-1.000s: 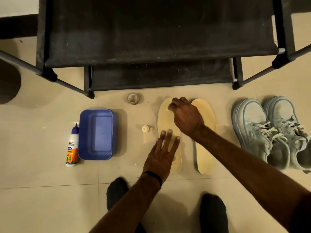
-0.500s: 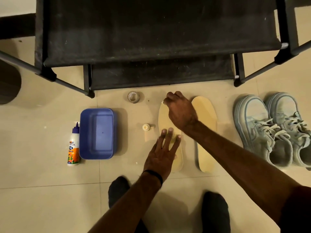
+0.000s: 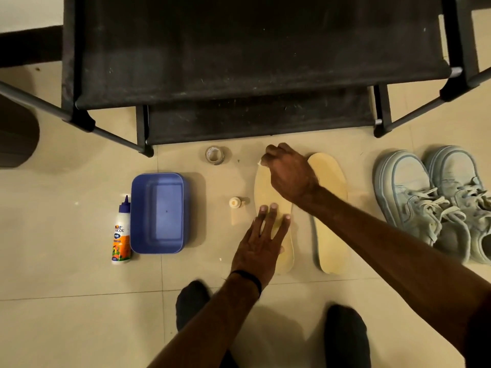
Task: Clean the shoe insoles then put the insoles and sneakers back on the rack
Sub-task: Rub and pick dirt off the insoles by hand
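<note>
Leftmost, a white glue bottle with a blue nozzle, lying on the tiled floor just beside a blue plastic tub. Further along, a tape roll near the foot of the black shoe rack, and nearer the camera a small pale bottle. Then the left insole, flat on the floor, pinned under the left hand with fingers straight and spread. At its toe end, the right hand, fingers curled round a small white scrap, too small to identify. Just beside, the right insole, lying untouched. Farthest right, a pair of pale blue sneakers, side by side, toes toward the rack, laces loose.
</note>
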